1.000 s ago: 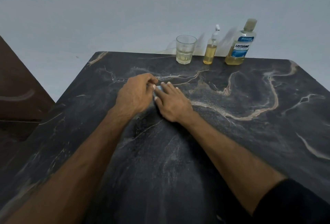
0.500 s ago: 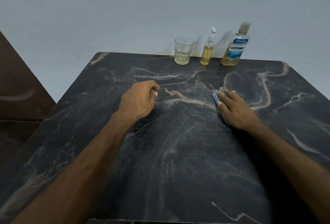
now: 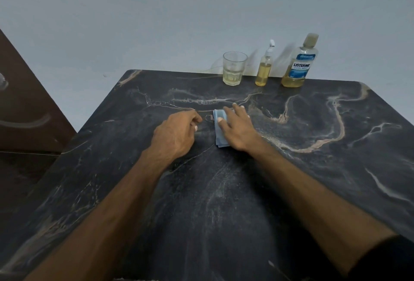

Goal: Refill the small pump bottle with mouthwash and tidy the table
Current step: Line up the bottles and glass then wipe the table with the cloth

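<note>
Wiping table, tidy stage by the look of it. Entry as follows.

Item 1: right hand, fingers straight and slightly spread, pressed flat on folded blue cloth near table middle.

Item 2: left hand, fingers curled loosely inward, holding nothing visible, resting on table just left of cloth, not touching it.

Item 3: pump bottle, upright at far edge, amber liquid well up its body, pump head on; judged refilled.

Item 4: glass, left of pump bottle, a little pale liquid in base.

Item 5: mouthwash, right of pump bottle, capped, level low.

Risks, judged:
- Wide forward stroke of cloth reaching the 3 vessels at far edge; pump bottle narrow and tall, likely first to topple.
- Glass open-topped; a knock means fresh spill.
- Cloth folded; could unfold or bunch under sliding palm, leaving streaks.
- Vessels close to rear edge; a push could send 1 off the back.
</note>
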Demonstrator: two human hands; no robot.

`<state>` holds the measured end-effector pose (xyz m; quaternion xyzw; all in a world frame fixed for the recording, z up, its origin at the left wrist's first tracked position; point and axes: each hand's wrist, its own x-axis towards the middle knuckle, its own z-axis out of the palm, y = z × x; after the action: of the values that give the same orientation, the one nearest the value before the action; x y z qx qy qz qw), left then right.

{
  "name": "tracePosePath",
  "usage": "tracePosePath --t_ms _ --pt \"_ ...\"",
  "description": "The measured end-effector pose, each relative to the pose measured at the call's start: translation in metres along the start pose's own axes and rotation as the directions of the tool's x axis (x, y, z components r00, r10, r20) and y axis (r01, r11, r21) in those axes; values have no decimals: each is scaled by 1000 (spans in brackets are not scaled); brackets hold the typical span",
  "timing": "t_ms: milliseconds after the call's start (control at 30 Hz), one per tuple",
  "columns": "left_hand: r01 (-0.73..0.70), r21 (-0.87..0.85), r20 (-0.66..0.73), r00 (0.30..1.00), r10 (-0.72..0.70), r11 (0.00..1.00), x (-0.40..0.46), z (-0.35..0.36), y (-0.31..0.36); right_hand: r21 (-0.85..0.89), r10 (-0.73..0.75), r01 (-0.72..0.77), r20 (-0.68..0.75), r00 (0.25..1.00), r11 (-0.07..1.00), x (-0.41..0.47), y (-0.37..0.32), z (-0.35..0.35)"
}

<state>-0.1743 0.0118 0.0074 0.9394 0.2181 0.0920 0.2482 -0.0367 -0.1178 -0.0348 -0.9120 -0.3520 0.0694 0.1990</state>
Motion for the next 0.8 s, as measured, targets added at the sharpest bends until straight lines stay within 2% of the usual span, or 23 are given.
tracePosePath --t_ms 67,133,200,267,400,800 --pt "1 13 1 1000 -1 1000 1 -1 -7 -102 -76 74 -15 997 992 -21 13 -10" --pt "7 28 27 1000 -8 1000 2 0 -11 -186 -144 154 65 987 970 -44 21 -13" --pt "13 37 46 999 -15 999 5 4 -11 -229 -146 178 153 977 957 -58 23 -9" --pt "10 41 52 999 -12 999 9 8 -10 -228 -141 170 139 980 959 -56 16 -5" --pt "6 101 77 997 -14 995 21 11 -9 -238 -140 150 56 989 960 -27 -6 2" --pt "-26 208 156 988 -7 978 85 6 -21 -259 -108 118 55 993 959 105 -31 15"
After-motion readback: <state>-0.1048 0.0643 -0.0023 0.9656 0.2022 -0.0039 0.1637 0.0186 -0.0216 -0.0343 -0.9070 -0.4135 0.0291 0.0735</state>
